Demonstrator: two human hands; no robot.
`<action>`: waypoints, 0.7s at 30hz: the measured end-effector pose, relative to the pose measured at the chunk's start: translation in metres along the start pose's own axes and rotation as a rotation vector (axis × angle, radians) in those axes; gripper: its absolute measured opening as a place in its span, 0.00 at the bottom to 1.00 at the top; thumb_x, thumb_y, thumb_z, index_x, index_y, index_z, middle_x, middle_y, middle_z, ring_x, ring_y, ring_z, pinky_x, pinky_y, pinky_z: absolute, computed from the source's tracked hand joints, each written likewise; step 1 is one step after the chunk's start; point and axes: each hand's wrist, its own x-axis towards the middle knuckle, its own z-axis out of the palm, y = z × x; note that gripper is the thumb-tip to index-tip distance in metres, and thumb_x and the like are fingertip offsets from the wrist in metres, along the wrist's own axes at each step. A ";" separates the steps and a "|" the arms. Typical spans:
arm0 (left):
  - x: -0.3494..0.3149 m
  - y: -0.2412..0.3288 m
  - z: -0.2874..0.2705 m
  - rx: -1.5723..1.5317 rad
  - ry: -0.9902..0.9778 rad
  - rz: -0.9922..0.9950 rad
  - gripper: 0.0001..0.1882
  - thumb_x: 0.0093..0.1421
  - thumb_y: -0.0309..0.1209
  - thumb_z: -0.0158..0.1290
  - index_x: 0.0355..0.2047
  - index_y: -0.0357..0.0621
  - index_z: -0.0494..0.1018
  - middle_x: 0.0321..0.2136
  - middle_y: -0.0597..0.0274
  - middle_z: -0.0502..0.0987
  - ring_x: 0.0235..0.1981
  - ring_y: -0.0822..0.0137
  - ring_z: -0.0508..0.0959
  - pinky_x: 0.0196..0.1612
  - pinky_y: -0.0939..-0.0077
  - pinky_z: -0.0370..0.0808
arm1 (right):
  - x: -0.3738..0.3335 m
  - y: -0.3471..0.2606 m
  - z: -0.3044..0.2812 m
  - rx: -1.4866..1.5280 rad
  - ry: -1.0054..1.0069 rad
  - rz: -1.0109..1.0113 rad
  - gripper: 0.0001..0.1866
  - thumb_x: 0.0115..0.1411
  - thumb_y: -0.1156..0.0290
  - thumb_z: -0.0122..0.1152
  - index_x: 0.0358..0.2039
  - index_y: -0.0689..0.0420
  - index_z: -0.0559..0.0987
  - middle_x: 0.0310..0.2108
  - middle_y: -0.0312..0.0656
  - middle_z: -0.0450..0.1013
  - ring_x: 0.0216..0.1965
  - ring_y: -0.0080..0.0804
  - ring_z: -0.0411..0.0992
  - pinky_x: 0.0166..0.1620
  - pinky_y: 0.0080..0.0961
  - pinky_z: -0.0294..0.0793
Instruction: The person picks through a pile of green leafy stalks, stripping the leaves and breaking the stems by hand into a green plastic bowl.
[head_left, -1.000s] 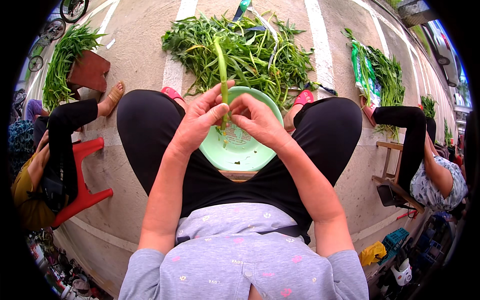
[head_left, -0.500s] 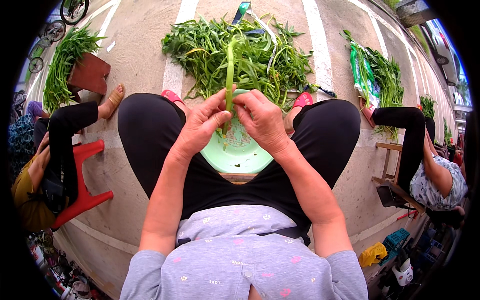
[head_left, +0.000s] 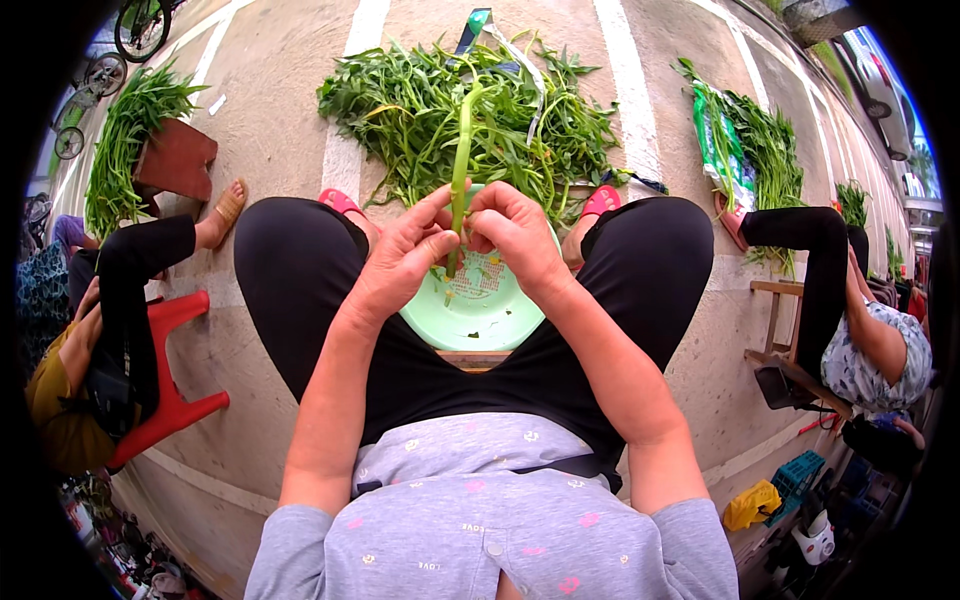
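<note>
My left hand (head_left: 402, 268) grips a long pale-green leafy vegetable stem (head_left: 463, 135) between thumb and fingers. The stem stands nearly upright, its upper end bent over and its lower end pointing down over the basin. Close against the stem's right side, my right hand (head_left: 520, 240) is closed in a pinch; whatever lies in its fingertips is hidden. Below both hands, between my knees, sits a mint-green plastic basin (head_left: 432, 322) with a few small scraps in it. Ahead of it, a large heap of leafy greens (head_left: 390, 120) lies on the pavement.
To the left, a person sits near a red plastic stool (head_left: 170, 385), with greens (head_left: 125, 150) piled on a reddish-brown box (head_left: 180, 160). Another person on the right sits on a wooden stool (head_left: 778, 312) beside more greens (head_left: 775, 170) and a green-white bag (head_left: 715, 140).
The pinching fingers of my right hand have shifted slightly down along the stem. My left hand keeps its hold, and the stem's upper end leans slightly more to the right.
</note>
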 end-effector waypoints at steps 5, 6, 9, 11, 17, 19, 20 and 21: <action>0.000 -0.001 0.000 -0.005 -0.019 -0.014 0.26 0.58 0.19 0.43 0.58 0.42 0.57 0.28 0.69 0.66 0.27 0.80 0.67 0.32 0.85 0.68 | 0.001 0.005 -0.003 0.191 0.007 0.125 0.01 0.53 0.74 0.51 0.27 0.56 0.70 0.21 0.34 0.69 0.20 0.19 0.67 0.27 0.16 0.67; 0.000 -0.002 -0.001 -0.013 -0.024 -0.014 0.26 0.58 0.19 0.43 0.58 0.43 0.56 0.29 0.69 0.67 0.27 0.79 0.68 0.32 0.84 0.69 | 0.001 0.006 -0.003 0.219 0.012 0.151 0.01 0.53 0.74 0.51 0.27 0.56 0.70 0.22 0.34 0.69 0.20 0.19 0.67 0.27 0.16 0.67; -0.001 0.003 -0.003 -0.073 -0.029 -0.034 0.25 0.60 0.24 0.44 0.58 0.43 0.56 0.31 0.67 0.68 0.29 0.77 0.71 0.34 0.81 0.71 | 0.000 0.002 -0.005 0.330 0.099 0.219 0.02 0.55 0.73 0.50 0.27 0.56 0.70 0.23 0.34 0.70 0.21 0.19 0.68 0.27 0.16 0.68; -0.003 0.007 -0.003 -0.116 -0.017 -0.059 0.25 0.60 0.25 0.45 0.58 0.43 0.56 0.32 0.67 0.69 0.30 0.76 0.71 0.35 0.81 0.71 | 0.002 -0.005 -0.009 0.344 0.158 0.184 0.04 0.57 0.70 0.50 0.27 0.55 0.70 0.24 0.35 0.70 0.22 0.20 0.68 0.27 0.16 0.68; -0.003 0.007 -0.003 -0.155 -0.012 -0.078 0.25 0.60 0.26 0.45 0.59 0.45 0.56 0.32 0.68 0.69 0.31 0.77 0.71 0.36 0.82 0.70 | 0.002 -0.007 -0.011 0.013 0.097 0.014 0.08 0.60 0.67 0.51 0.31 0.58 0.73 0.28 0.34 0.71 0.25 0.19 0.69 0.30 0.15 0.69; -0.002 0.005 -0.004 -0.134 -0.023 -0.066 0.26 0.60 0.28 0.46 0.58 0.44 0.55 0.32 0.67 0.69 0.31 0.75 0.72 0.35 0.80 0.72 | 0.003 -0.003 -0.005 -0.088 0.076 -0.069 0.07 0.59 0.69 0.52 0.33 0.60 0.74 0.28 0.35 0.72 0.25 0.19 0.69 0.31 0.16 0.70; -0.003 0.005 -0.005 -0.131 -0.024 -0.066 0.25 0.60 0.28 0.46 0.58 0.44 0.55 0.33 0.67 0.69 0.31 0.76 0.72 0.36 0.80 0.72 | 0.002 -0.002 -0.002 -0.116 0.060 -0.115 0.07 0.58 0.71 0.52 0.33 0.61 0.74 0.27 0.35 0.72 0.24 0.19 0.69 0.30 0.17 0.70; -0.002 0.005 -0.005 -0.129 -0.027 -0.067 0.25 0.60 0.28 0.46 0.59 0.45 0.55 0.33 0.67 0.69 0.31 0.76 0.72 0.36 0.80 0.72 | 0.001 -0.001 0.000 -0.146 0.046 -0.161 0.07 0.57 0.73 0.52 0.34 0.63 0.74 0.26 0.36 0.72 0.24 0.19 0.69 0.30 0.18 0.70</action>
